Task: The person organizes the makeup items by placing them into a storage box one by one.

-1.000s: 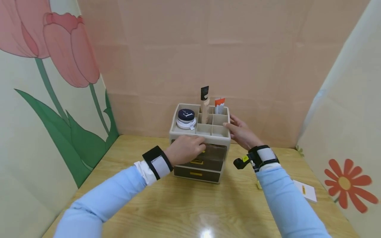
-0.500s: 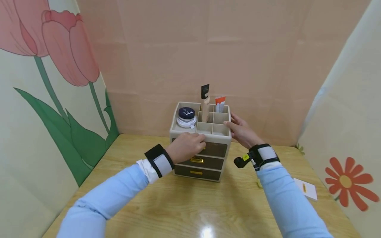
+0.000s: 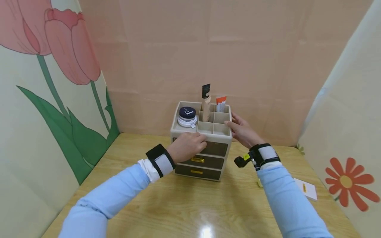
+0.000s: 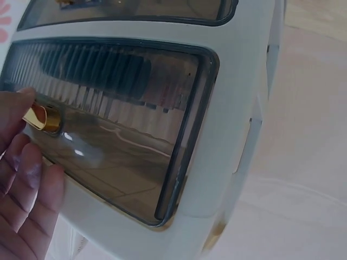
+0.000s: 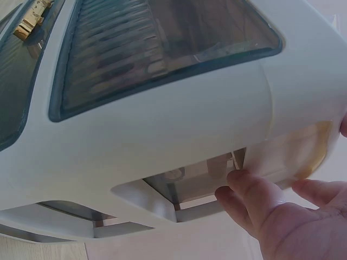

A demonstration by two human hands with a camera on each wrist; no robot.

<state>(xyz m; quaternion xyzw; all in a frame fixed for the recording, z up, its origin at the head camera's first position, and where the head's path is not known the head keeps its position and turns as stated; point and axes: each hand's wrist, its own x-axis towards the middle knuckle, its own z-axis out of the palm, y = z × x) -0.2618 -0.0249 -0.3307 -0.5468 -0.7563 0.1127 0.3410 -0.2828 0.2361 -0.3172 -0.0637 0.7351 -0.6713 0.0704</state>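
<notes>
A white desktop organizer (image 3: 175,131) with several dark see-through drawers stands on the table. My left hand (image 3: 187,146) is at the front of its top drawer (image 3: 216,149), which sits flush in the frame. In the left wrist view, the thumb and a finger pinch the drawer's gold handle (image 4: 51,120), the other fingers lying below it. With the thumb hooked over the top rim and fingers along the outer side, my right hand (image 3: 242,132) grips the organizer's right wall. In the right wrist view, fingertips (image 5: 238,181) touch the side by a cutout.
The organizer's top holds a dark-lidded round compact (image 3: 187,113), a beige tube (image 3: 206,107) with a black end and an orange-and-white tube (image 3: 221,104). A white card or box (image 3: 308,189) lies right of my right sleeve. Printed walls stand close on the sides and behind.
The top drawer, pulled out slightly a second ago, has slid back into the organizer under my left hand. The second drawer's handle shows fully now. My right hand keeps its place.
</notes>
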